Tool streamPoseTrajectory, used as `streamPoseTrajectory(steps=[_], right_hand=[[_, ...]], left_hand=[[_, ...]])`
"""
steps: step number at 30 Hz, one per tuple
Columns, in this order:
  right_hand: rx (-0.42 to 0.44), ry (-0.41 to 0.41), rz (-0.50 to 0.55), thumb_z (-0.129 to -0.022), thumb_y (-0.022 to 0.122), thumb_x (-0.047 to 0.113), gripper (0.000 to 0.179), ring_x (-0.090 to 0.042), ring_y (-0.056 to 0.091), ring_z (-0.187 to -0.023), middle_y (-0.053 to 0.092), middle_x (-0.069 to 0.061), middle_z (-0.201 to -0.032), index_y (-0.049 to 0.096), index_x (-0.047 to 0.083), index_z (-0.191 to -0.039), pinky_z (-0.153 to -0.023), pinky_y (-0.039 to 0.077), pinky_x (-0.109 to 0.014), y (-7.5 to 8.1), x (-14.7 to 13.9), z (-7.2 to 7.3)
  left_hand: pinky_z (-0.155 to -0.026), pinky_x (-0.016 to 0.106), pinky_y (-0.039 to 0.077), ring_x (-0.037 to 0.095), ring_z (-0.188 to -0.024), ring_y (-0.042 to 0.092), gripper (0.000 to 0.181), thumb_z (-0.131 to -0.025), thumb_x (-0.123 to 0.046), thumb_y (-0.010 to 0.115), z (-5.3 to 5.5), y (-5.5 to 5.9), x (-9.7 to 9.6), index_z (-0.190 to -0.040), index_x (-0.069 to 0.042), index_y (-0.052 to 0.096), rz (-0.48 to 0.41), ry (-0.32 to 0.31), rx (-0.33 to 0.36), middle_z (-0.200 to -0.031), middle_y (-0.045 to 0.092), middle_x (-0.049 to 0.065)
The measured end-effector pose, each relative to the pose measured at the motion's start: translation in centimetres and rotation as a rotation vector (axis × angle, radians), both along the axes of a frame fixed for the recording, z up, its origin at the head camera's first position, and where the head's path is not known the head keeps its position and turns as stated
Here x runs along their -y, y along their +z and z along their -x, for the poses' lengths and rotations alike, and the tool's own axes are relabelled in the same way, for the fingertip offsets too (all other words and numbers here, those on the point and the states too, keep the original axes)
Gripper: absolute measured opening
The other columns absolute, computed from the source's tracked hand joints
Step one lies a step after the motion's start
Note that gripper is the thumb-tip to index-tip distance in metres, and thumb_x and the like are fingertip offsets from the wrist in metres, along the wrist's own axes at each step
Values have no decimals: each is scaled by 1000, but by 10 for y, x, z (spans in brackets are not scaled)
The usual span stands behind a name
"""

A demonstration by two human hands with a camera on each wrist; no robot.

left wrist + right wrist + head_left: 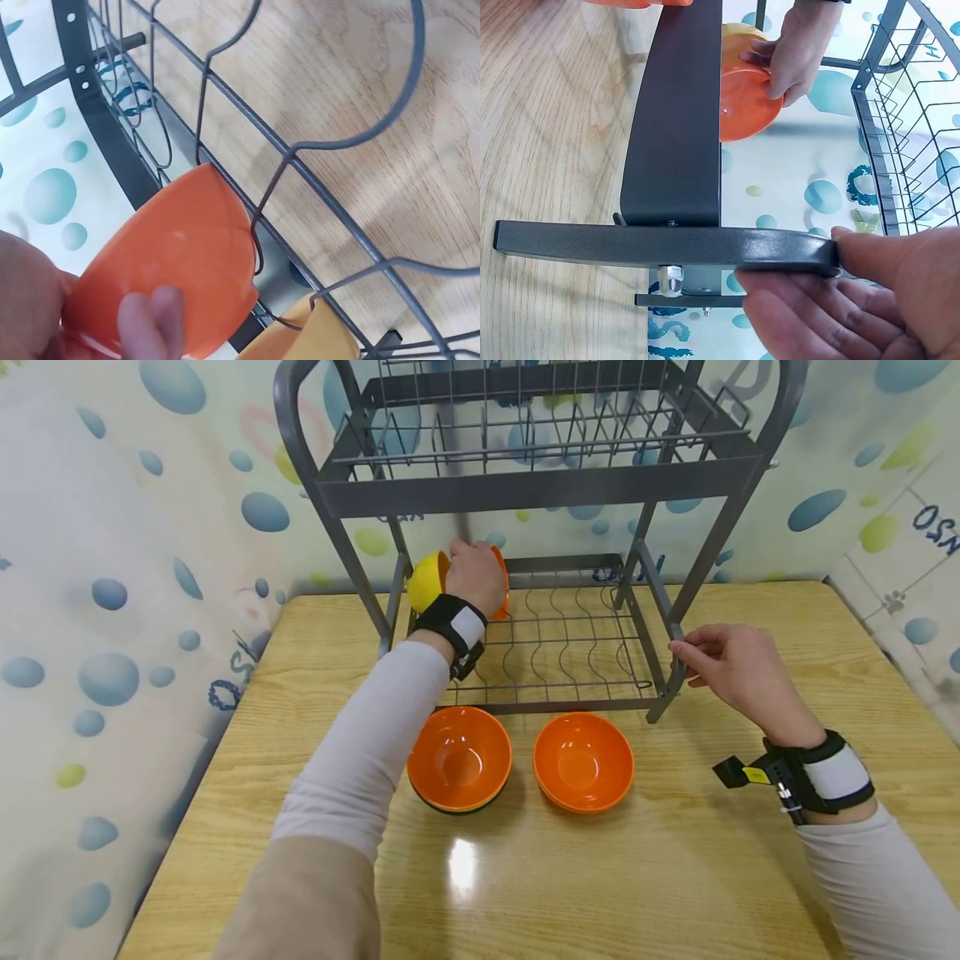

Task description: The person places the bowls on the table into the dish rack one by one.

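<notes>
On the lower shelf of a dark grey dish rack (562,706), my left hand (476,578) grips an orange bowl (176,251) by its rim. That bowl stands on edge between the bent shelf wires, as the left wrist view shows. Beside it, to the left, a yellow bowl (426,582) also stands tilted on the shelf. My right hand (731,668) pinches the curved right side frame (780,250) of the rack between thumb and fingers.
In front of the rack, an orange bowl (460,758) sits on the left, stacked over a darker rim, and another orange bowl (583,762) sits to its right. The rack's upper basket (525,485) overhangs the lower shelf. A patterned wall (105,610) borders the wooden table (525,893).
</notes>
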State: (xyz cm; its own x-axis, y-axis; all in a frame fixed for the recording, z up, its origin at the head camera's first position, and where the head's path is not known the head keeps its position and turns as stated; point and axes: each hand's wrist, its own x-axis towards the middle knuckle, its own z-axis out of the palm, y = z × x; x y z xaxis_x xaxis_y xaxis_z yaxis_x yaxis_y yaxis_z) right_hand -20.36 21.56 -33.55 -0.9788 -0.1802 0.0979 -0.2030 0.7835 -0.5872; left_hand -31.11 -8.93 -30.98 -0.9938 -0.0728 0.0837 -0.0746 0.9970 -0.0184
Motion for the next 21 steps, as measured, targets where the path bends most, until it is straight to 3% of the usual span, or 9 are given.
streamPoseTrajectory(steps=[5,9,12,17,19,21], right_hand=[[5,-10,-1,-93,57,41,46,-24,70,-67,72,-19,-84,69,-2,-103,-55,53,-22,1,-1,-1],[6,-10,-2,-93,57,42,47,-24,70,-68,71,-19,-84,68,-2,-103,-56,53,-21,2,-1,-1],[-2,-9,-3,-93,56,41,46,-24,70,-67,71,-19,-83,69,-2,-103,-55,53,-21,2,-1,-1],[1,-8,-6,-93,57,41,46,-24,70,-67,72,-19,-83,69,-2,-102,-55,53,-22,2,-1,-1],[8,-10,-4,-93,57,41,45,-24,70,-66,72,-19,-83,69,-2,-103,-55,53,-22,1,0,0],[13,-12,-2,-93,57,40,45,-24,70,-66,72,-19,-83,69,-2,-103,-55,53,-23,0,0,0]], left_hand=[[-55,22,43,22,-86,48,42,-100,-28,39,2,3,2,-121,7,49,-34,-37,52,-110,52,19],[-77,28,42,28,-93,51,42,-101,-27,34,3,7,5,-116,6,54,-10,-112,111,-111,55,17],[-91,38,34,26,-79,59,42,-101,-26,30,4,10,9,-104,4,60,-15,-169,159,-113,56,17],[-84,39,32,16,-58,54,47,-103,-26,25,4,16,15,-71,-8,54,1,-249,221,-83,56,9],[-85,40,33,13,-53,51,48,-103,-27,24,4,18,18,-66,-11,49,-41,-241,244,-72,52,4],[-91,43,35,11,-49,51,48,-104,-29,24,3,19,19,-68,-11,50,-81,-225,263,-71,54,4]])
